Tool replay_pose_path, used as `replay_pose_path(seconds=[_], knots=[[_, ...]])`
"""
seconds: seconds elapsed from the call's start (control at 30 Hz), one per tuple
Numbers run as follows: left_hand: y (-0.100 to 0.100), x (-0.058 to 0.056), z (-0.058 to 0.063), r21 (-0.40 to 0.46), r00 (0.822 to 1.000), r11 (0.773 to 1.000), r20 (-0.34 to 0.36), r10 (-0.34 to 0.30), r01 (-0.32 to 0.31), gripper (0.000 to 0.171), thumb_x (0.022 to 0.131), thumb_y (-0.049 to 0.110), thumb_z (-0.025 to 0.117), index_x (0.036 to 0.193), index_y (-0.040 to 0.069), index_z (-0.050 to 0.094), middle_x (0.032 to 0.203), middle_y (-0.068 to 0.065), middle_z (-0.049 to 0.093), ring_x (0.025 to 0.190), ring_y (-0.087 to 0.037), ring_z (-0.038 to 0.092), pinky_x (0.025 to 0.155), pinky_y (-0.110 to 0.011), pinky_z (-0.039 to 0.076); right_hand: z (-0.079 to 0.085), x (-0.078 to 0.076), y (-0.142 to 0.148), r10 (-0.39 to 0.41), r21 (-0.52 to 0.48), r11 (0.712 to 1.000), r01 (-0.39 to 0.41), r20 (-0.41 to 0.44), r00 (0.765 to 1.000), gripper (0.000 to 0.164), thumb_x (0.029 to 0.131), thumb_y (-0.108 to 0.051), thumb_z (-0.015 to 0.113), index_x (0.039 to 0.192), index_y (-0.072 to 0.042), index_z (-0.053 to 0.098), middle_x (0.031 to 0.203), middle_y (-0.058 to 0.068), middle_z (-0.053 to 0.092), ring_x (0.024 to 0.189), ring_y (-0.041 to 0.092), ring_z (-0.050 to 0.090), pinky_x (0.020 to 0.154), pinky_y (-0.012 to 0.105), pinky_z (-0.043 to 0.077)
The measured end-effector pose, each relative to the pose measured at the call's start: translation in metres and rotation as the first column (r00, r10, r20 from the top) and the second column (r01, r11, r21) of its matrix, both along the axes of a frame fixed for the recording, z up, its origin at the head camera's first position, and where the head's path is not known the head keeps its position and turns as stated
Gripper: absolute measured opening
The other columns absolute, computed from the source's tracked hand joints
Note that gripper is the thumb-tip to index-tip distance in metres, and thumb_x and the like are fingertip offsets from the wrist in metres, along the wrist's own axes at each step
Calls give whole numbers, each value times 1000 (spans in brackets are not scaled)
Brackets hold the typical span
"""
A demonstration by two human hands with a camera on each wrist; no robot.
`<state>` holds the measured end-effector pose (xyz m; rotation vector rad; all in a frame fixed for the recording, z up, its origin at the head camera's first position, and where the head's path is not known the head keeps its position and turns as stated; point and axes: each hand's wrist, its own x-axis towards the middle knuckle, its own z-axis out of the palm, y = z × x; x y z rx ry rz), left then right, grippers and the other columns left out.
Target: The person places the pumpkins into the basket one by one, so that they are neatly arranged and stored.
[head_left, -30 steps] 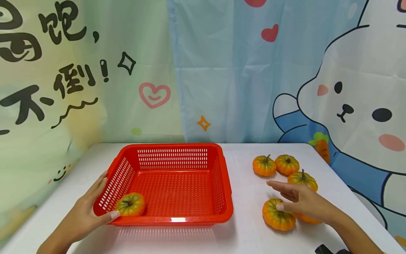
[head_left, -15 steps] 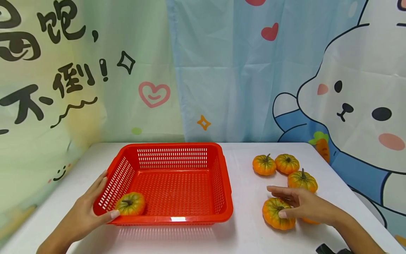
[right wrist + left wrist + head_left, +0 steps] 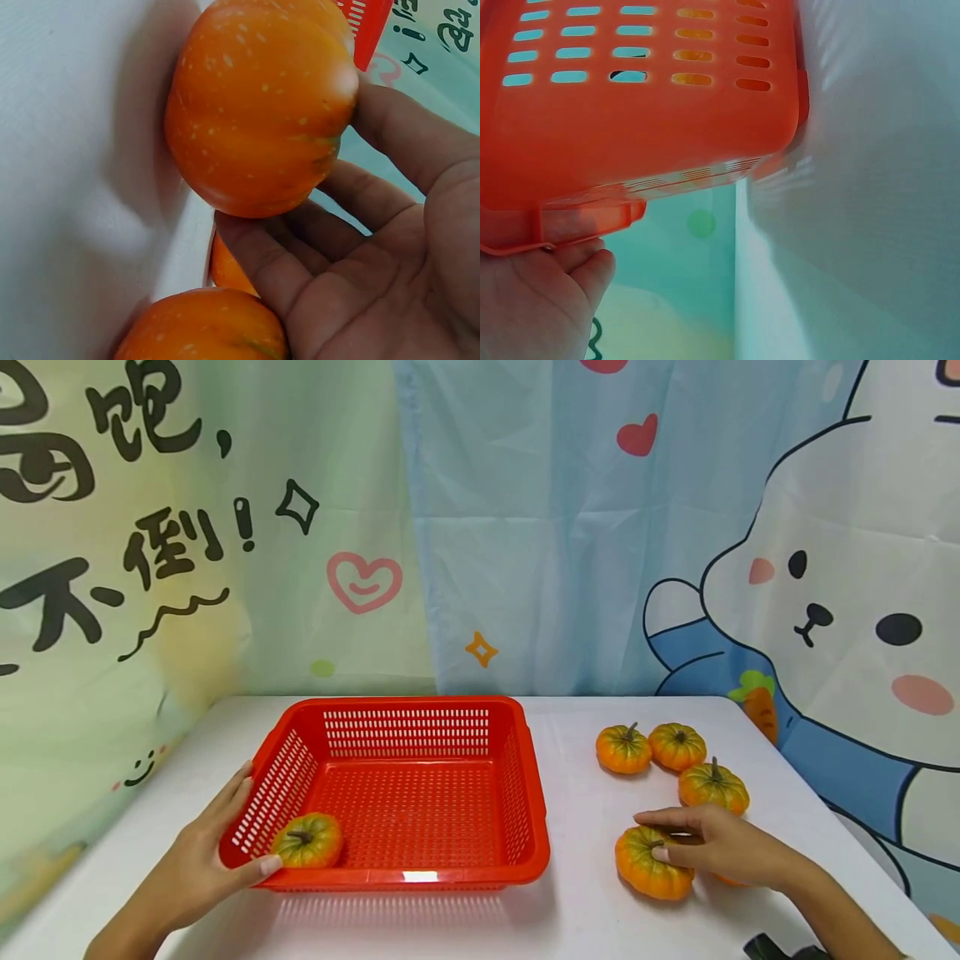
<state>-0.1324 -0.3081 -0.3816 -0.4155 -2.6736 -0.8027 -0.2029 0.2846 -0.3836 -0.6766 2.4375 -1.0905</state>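
A red plastic basket with slotted walls stands on the white table. My left hand grips its left corner, thumb over the front rim and fingers along the outer side; the left wrist view shows fingertips under the rim. One orange-green pumpkin lies in the basket's front left corner. To the right, my right hand pinches another small pumpkin, its thumb near the stem and fingers on the far side. A further pumpkin lies beside that hand, mostly hidden beneath it in the head view.
Behind the right hand sit three more pumpkins: one with a tall stem, one at the back and one farther left. A black object shows at the bottom edge. A printed curtain hangs behind the table.
My right hand has come down onto the front pumpkin and now pinches it; that pumpkin has shifted slightly left. The left hand and the basket have stayed put.
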Motion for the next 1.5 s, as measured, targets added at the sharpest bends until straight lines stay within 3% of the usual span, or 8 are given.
replay_pose_path(seconds=[0.23,0.37,0.47,0.57,0.7,0.8,1.03,1.5], knots=[[2,1,1,6,1000,1000,-2,-2,2,95,78,29,78,152,0,26,160,-7,20,134,-38,32,92,-5,16,0,1,-2,-35,63,997,35,-3,999,50,92,-24,67,133,2,57,126,17,61,109,29,58,87,38,50],[4,2,3,-2,1000,1000,20,9,-9,95,79,30,78,152,-1,25,161,-6,19,132,-41,33,101,-34,33,2,0,-4,-31,28,999,31,2,1000,48,94,-24,64,134,3,56,128,17,60,108,27,58,87,34,50],[4,2,4,-9,999,1000,30,18,-17,96,78,31,78,152,-1,25,161,-6,19,132,-41,33,93,-58,37,4,-2,-7,-32,-4,999,32,11,999,50,95,-25,63,135,3,55,130,18,59,111,25,57,88,29,49],[3,2,3,-10,999,1000,32,20,-19,96,78,31,78,152,-2,25,160,-7,19,133,-42,33,91,-62,38,6,-5,-10,-37,-11,999,37,-3,999,51,95,-28,63,136,3,54,132,18,58,116,29,56,90,30,49],[0,3,1,-6,1000,1000,17,18,-18,95,78,30,78,152,-1,26,160,-7,19,134,-40,33,102,-31,33,8,-7,-16,-62,-4,998,62,-35,997,52,94,-31,64,135,0,56,130,16,59,120,37,53,90,35,49],[-1,3,0,9,1000,1000,-17,1,-1,95,77,28,79,151,-1,28,160,-8,21,135,-36,32,93,-6,18,8,-7,-21,-76,2,997,76,-64,995,52,93,-33,65,134,-3,58,129,14,61,120,37,53,89,36,49],[2,2,-1,31,999,999,-46,-27,29,95,77,26,80,151,-2,28,159,-9,22,137,-3,22,94,-3,17,14,-11,-33,-130,-35,991,128,-74,989,52,93,-34,66,135,-6,58,130,13,60,120,37,53,86,33,51],[1,1,-2,23,998,999,-55,-37,38,95,76,26,80,150,-5,29,159,-11,22,141,-15,21,96,-4,13,39,-16,-56,-147,-115,985,128,-177,973,50,94,-30,65,138,-8,56,132,17,58,106,28,61,77,28,54]])
